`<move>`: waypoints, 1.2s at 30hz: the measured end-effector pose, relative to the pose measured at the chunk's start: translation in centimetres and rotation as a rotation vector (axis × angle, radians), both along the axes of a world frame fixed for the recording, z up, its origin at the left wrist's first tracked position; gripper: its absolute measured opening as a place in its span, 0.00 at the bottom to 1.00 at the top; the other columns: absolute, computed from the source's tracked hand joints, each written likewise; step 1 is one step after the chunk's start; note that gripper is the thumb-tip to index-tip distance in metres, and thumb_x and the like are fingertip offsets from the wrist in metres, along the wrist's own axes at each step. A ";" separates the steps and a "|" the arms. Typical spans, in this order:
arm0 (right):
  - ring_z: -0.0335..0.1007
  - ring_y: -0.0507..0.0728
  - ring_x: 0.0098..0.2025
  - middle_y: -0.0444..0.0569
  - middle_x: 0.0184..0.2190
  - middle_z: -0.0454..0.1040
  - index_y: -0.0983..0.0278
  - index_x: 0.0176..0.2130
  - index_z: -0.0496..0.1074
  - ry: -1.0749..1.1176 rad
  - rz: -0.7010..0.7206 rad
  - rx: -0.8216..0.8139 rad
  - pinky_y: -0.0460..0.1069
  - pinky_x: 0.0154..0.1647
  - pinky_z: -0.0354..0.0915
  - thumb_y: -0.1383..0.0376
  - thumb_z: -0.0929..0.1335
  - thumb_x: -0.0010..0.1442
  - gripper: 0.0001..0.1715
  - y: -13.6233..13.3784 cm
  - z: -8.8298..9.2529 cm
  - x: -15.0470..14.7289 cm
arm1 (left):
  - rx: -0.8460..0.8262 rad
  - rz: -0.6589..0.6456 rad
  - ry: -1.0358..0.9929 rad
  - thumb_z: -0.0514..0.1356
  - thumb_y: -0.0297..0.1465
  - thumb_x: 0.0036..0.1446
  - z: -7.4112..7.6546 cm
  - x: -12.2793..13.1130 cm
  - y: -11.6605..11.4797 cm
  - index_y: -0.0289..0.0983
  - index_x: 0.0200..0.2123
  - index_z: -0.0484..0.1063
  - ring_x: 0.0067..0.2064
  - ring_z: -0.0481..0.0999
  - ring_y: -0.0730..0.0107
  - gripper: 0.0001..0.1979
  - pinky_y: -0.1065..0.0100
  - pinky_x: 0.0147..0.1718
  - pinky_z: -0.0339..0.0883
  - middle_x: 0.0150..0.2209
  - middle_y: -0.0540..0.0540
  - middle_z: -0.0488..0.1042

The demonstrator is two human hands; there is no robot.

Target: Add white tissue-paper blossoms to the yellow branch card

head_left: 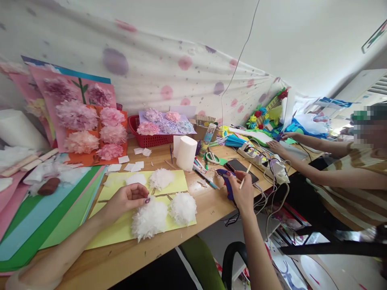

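Your left hand (135,196) has its fingertips together at a white paper flower (151,220) on the yellow sheet (121,235) — whether they pinch anything, I cannot tell. Your right hand (244,192), well apart from it, grips a purple glue gun (227,186) and a thin pale stick (245,176) to the sheet's right. Markers (204,175) lie between your sheet and that gun; farther right sits a cabled power strip (260,162). Behind the sheet stand a white roll (186,154) and a red basket (154,140) — coloured paper (71,213) covers the desk (127,259) to its left.
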State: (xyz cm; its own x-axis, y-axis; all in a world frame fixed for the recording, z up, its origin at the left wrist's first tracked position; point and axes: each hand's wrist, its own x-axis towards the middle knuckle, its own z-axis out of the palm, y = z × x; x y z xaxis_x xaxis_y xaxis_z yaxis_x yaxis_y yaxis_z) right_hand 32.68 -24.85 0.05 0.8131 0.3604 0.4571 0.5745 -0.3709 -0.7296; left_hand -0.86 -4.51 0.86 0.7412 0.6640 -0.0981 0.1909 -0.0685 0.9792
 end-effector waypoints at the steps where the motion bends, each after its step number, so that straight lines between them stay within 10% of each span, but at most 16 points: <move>1: 0.74 0.65 0.46 0.60 0.45 0.77 0.63 0.46 0.68 0.015 0.019 -0.037 0.56 0.46 0.68 0.41 0.67 0.55 0.32 0.2 -0.6 0.2 | 0.001 -0.001 -0.001 0.71 0.44 0.40 0.1 0.0 0.0 0.39 0.30 0.72 0.36 0.76 0.62 0.18 0.62 0.38 0.71 0.31 0.47 0.76; 16: 0.77 0.67 0.44 0.58 0.39 0.80 0.65 0.42 0.74 -0.047 0.198 -0.113 0.59 0.49 0.68 0.47 0.65 0.59 0.25 -0.1 -1.1 0.6 | -0.026 -0.012 -0.022 0.72 0.43 0.39 -0.1 -0.2 -0.1 0.39 0.29 0.72 0.37 0.77 0.61 0.19 0.61 0.39 0.72 0.32 0.47 0.77; 23: 0.75 0.59 0.23 0.50 0.30 0.78 0.62 0.40 0.71 -0.048 0.305 -0.037 0.51 0.25 0.69 0.45 0.68 0.59 0.23 -1.0 1.4 -2.4 | -0.080 0.005 -0.061 0.74 0.41 0.36 -0.7 -0.1 0.2 0.38 0.29 0.73 0.36 0.77 0.64 0.20 0.61 0.41 0.72 0.32 0.48 0.77; 36: 0.61 0.51 0.22 0.41 0.20 0.67 0.61 0.28 0.68 -0.268 0.601 -0.177 0.46 0.23 0.56 0.50 0.71 0.58 0.19 0.5 4.3 -8.0 | -0.091 -0.016 -0.067 0.74 0.42 0.37 -0.8 -0.3 0.3 0.38 0.30 0.73 0.37 0.78 0.63 0.20 0.60 0.44 0.72 0.32 0.47 0.79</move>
